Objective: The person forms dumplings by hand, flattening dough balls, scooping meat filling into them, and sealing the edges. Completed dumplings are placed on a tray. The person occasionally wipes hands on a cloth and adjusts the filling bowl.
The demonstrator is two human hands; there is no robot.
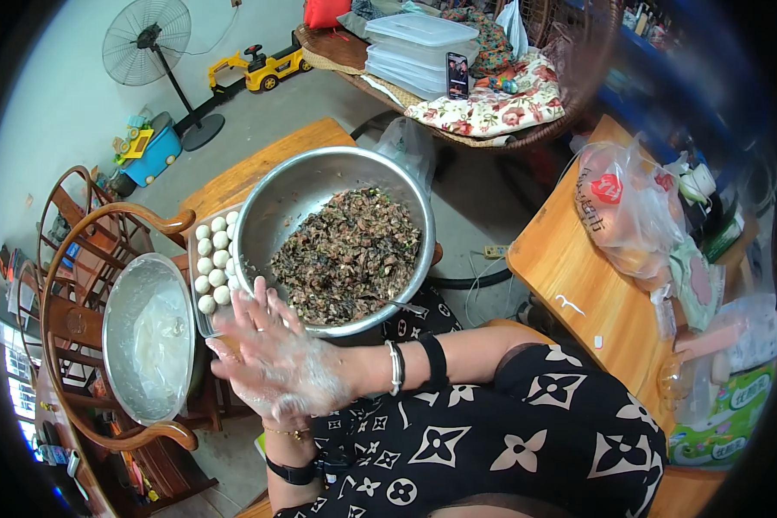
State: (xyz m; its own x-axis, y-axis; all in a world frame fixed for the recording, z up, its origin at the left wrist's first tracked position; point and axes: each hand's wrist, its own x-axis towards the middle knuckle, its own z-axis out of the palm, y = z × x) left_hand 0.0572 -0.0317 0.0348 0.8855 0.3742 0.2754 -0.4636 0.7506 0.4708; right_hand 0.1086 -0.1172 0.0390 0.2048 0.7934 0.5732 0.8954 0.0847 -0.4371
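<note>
My right hand (315, 358), coated in white flour paste, lies across my left hand (276, 407), palm against palm. Fingers of both stretch out, some up and some leftward. Whatever may be between the palms is hidden. Just beyond them stands a large steel basin (259, 194) of chopped dark greens and meat filling (350, 255). Left of that basin, a tray (205, 326) carries rows of round white dough balls (205, 246), partly covered by the basin's side. A second steel bowl (116, 345) holds soft white dough (160, 341).
The bowl rests on a wooden armchair (65, 250) at left. On the right, a wooden table (570, 285) bears a plastic bag of fruit (626, 211) and green tissue packs (734, 410). Farther back are a fan (151, 39), a toy excavator (268, 69) and an upright phone (457, 76).
</note>
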